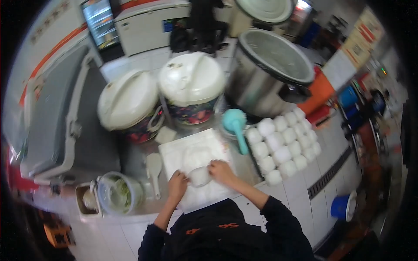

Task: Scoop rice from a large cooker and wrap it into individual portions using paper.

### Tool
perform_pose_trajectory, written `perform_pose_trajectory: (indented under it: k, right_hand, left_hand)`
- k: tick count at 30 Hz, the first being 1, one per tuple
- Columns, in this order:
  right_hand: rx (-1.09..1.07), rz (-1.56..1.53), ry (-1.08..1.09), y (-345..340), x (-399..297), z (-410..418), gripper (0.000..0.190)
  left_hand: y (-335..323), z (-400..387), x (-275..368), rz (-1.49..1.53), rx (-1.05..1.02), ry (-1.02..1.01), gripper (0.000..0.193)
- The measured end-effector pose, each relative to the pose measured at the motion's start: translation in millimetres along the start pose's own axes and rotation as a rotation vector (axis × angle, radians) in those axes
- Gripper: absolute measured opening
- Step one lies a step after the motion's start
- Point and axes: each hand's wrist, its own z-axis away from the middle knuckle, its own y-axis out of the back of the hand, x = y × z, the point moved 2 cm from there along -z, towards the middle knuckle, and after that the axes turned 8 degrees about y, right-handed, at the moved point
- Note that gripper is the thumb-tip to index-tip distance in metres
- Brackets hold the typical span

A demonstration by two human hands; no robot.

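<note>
In front of me a stack of white sheets point(173, 156) lies on a metal worktop, with a pale round mound point(196, 155) on its middle. A small rounded white packet point(200, 176) rests at the near side of that mound. My left hand point(178, 185) pinches the packet's left edge, and my right hand point(222, 172) its right edge; blur hides the exact grip. Left of the sheets lies a white rice paddle point(154, 168). To their right, a turquoise scoop point(234, 120) rests on a small container. Beyond it, rows of rounded white packets point(282, 153) fill a dark tray.
Two white-lidded pots point(192, 78) with patterned sides stand behind the sheets. A large steel cooker point(256, 88) is open at the back right. A grey insulated box point(49, 107) and a clear tub point(104, 195) with green leaves stand left. A person point(205, 23) is in the background.
</note>
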Motion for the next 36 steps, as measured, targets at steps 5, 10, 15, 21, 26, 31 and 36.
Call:
perform_pose_trajectory:
  k: [5, 10, 15, 21, 26, 31, 36]
  right_hand:
    - [0.26, 0.198, -0.098, -35, -44, 33, 0.032]
    - [0.48, -0.279, -0.636, -43, -90, 9, 0.059]
    - [0.667, -0.844, -0.67, -17, -77, -9, 0.06]
    - [1.056, -1.332, -0.754, 28, -67, 2, 0.052]
    - [1.385, -1.156, -0.737, 59, -44, 37, 0.049]
    - [1.281, -1.016, -0.869, 102, -22, 101, 0.054]
    - [1.427, -0.479, -1.495, 96, 2, 202, 0.057]
  left_hand:
    - [-14, 40, 5, -0.132, 0.134, -0.161, 0.016]
    - [-22, 47, 21, -0.082, 0.064, -0.054, 0.035]
    - [-10, 43, 36, 0.315, -0.027, -0.032, 0.054]
    - [-27, 3, 94, 1.086, -0.236, 0.06, 0.069]
    - [-40, -37, 181, 1.018, -0.535, -0.004, 0.054]
    - [-96, -45, 222, 1.038, -0.749, 0.114, 0.055]
    - [-140, -26, 264, 0.798, -0.763, 0.027, 0.058]
